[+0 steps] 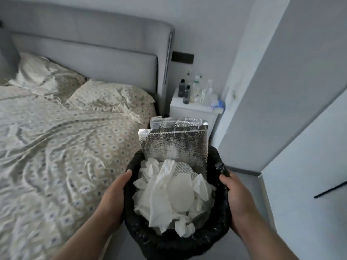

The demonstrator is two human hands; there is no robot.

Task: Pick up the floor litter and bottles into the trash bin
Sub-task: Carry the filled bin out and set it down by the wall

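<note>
I hold a round trash bin (174,241) lined with a black bag in front of me, above the floor. My left hand (114,196) grips its left side and my right hand (238,201) grips its right side. The bin is heaped with crumpled white tissues (159,194) and round white lids. A silver foil insulated bag (176,143) stands upright out of the back of the bin. Several bottles (195,89) stand on a white nightstand (193,111) beyond the bin. No litter shows on the floor.
A bed (56,147) with patterned sheets and two pillows fills the left, its grey headboard (90,45) behind. White wardrobe panels (300,91) rise on the right. A narrow strip of grey floor (249,177) runs between bed and wardrobe.
</note>
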